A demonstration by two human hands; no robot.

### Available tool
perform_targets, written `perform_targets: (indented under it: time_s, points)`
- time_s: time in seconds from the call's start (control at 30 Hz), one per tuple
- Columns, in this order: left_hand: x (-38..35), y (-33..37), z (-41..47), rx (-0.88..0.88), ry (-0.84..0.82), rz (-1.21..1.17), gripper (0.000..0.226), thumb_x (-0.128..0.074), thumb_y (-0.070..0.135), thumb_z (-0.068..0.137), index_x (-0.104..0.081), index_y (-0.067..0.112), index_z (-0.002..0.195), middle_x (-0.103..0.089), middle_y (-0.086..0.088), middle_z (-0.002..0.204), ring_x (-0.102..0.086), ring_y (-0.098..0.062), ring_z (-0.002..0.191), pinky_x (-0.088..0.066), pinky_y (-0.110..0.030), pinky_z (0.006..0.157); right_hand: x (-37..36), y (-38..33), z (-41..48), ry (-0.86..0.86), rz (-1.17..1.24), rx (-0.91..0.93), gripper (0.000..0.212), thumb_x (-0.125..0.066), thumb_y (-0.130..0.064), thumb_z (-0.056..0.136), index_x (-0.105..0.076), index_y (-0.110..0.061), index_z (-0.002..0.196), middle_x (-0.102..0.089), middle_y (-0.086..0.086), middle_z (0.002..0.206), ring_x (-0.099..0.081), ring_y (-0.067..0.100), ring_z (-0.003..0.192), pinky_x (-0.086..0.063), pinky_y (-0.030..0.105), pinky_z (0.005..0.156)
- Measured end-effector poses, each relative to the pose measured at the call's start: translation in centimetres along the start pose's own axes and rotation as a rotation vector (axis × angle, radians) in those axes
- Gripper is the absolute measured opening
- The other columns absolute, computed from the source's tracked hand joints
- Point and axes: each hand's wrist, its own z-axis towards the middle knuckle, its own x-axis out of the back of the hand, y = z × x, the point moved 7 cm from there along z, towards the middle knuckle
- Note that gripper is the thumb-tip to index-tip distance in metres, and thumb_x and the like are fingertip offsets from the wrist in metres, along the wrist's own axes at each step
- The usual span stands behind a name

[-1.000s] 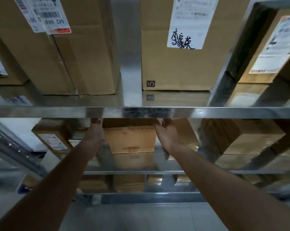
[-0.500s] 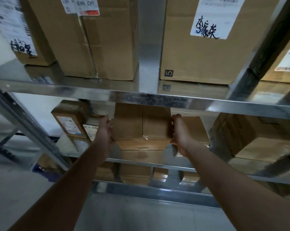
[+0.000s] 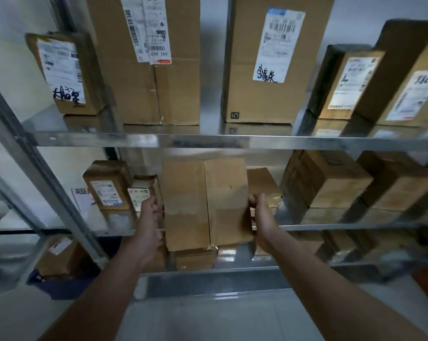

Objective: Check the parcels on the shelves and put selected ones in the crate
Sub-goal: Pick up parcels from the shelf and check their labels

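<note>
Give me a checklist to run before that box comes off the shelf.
1. Grip of the left hand on the box: ok, fingers on its left side.
2. Grip of the right hand: ok, fingers curled round its right edge.
3. Box clear of the upper shelf: ok, a gap shows.
4. Label checked: not ok, the facing side shows none.
5. Small parcel by the left hand free of the box: cannot tell.
6. Way to the crate: cannot tell, none plainly in view.
</note>
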Motion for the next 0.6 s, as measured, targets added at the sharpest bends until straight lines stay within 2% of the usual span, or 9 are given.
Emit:
perform_targets:
  time_s: [0.07, 0.13, 0.2, 0.27, 0.33, 0.4, 0.47, 0.53, 0.6]
  points:
    - [0.5, 0.4, -1.1, 0.002, -0.037, 0.020, 0.050, -0.033, 0.068, 0.102, -0.063, 0.032, 0.121, -0.065, -0.004, 0.121, -0.063, -0.036, 0.117, -0.051, -0.049, 0.094, -0.1, 0.3, -1.2, 0.013, -0.005, 0.011, 0.050, -0.033, -0.060, 0.108, -0.065, -0.023, 0.121, -0.067, 0.012, 0.119, -0.061, 0.031, 0.110, -0.052, 0.048, 0.092]
    - [0.9, 0.9, -2.0, 0.006, -0.061, 0.066, 0.051, -0.030, 0.071, 0.101, -0.065, 0.040, 0.121, -0.066, 0.000, 0.117, -0.063, -0.034, 0.116, -0.049, -0.049, 0.097, -0.1, 0.5, -2.1, 0.022, -0.029, 0.029, 0.052, -0.032, -0.063, 0.108, -0.063, -0.026, 0.128, -0.065, 0.012, 0.126, -0.059, 0.032, 0.117, -0.050, 0.055, 0.105]
    - [0.9, 1.2, -2.9, -0.009, -0.075, 0.101, 0.053, -0.028, 0.071, 0.102, -0.065, 0.040, 0.123, -0.067, 0.000, 0.117, -0.063, -0.033, 0.116, -0.049, -0.050, 0.102, 0.0, 0.8, -2.7, 0.006, -0.068, 0.031, 0.055, -0.031, -0.064, 0.108, -0.061, -0.027, 0.136, -0.063, 0.011, 0.133, -0.058, 0.033, 0.122, -0.045, 0.060, 0.114]
    - [0.8, 1.1, -3.6, -0.026, -0.072, 0.138, 0.059, -0.027, 0.072, 0.102, -0.062, 0.038, 0.135, -0.066, -0.002, 0.126, -0.060, -0.032, 0.123, -0.044, -0.052, 0.111, 0.5, 0.9, -3.5, -0.002, -0.075, 0.024, 0.058, -0.030, -0.065, 0.107, -0.059, -0.028, 0.140, -0.062, 0.009, 0.136, -0.057, 0.033, 0.124, -0.043, 0.060, 0.116]
    - [0.5, 1.0, -4.6, -0.058, -0.071, 0.170, 0.066, -0.029, 0.076, 0.098, -0.060, 0.037, 0.141, -0.064, -0.005, 0.136, -0.057, -0.031, 0.129, -0.036, -0.053, 0.118, 1.4, 0.8, -3.9, -0.015, -0.066, 0.022, 0.059, -0.032, -0.067, 0.105, -0.058, -0.027, 0.141, -0.063, 0.008, 0.133, -0.057, 0.033, 0.123, -0.045, 0.057, 0.114]
    - [0.0, 0.9, -5.2, -0.074, -0.066, 0.186, 0.074, -0.035, 0.083, 0.087, -0.061, 0.037, 0.138, -0.061, -0.010, 0.143, -0.054, -0.031, 0.132, -0.034, -0.051, 0.119, 2.5, 0.8, -4.3, -0.019, -0.046, 0.017, 0.058, -0.035, -0.067, 0.105, -0.059, -0.026, 0.138, -0.064, 0.009, 0.132, -0.058, 0.033, 0.122, -0.048, 0.055, 0.110]
    - [-0.3, 0.7, -5.6, -0.082, -0.053, 0.147, 0.070, -0.038, 0.080, 0.088, -0.063, 0.031, 0.131, -0.062, -0.013, 0.143, -0.056, -0.033, 0.133, -0.041, -0.044, 0.111, 3.1, 0.5, -4.8, -0.038, -0.042, 0.044, 0.057, -0.033, -0.065, 0.106, -0.060, -0.027, 0.138, -0.064, 0.009, 0.134, -0.059, 0.033, 0.122, -0.050, 0.053, 0.104]
    - [-0.5, 0.5, -6.0, -0.083, -0.033, 0.126, 0.060, -0.035, 0.069, 0.100, -0.064, 0.024, 0.127, -0.068, -0.015, 0.134, -0.060, -0.034, 0.128, -0.046, -0.035, 0.094, 3.6, 0.0, -5.1, -0.046, -0.039, 0.077, 0.056, -0.032, -0.064, 0.106, -0.060, -0.028, 0.139, -0.063, 0.007, 0.136, -0.059, 0.031, 0.122, -0.052, 0.046, 0.090]
    - [-0.5, 0.1, -6.1, -0.081, -0.037, 0.109, 0.068, -0.034, 0.068, 0.102, -0.061, 0.018, 0.138, -0.070, -0.015, 0.132, -0.062, -0.034, 0.126, -0.046, -0.037, 0.098, 4.2, -0.3, -5.2, -0.045, -0.029, 0.090, 0.059, -0.033, -0.066, 0.105, -0.059, -0.028, 0.142, -0.062, 0.009, 0.140, -0.059, 0.031, 0.125, -0.052, 0.043, 0.085]
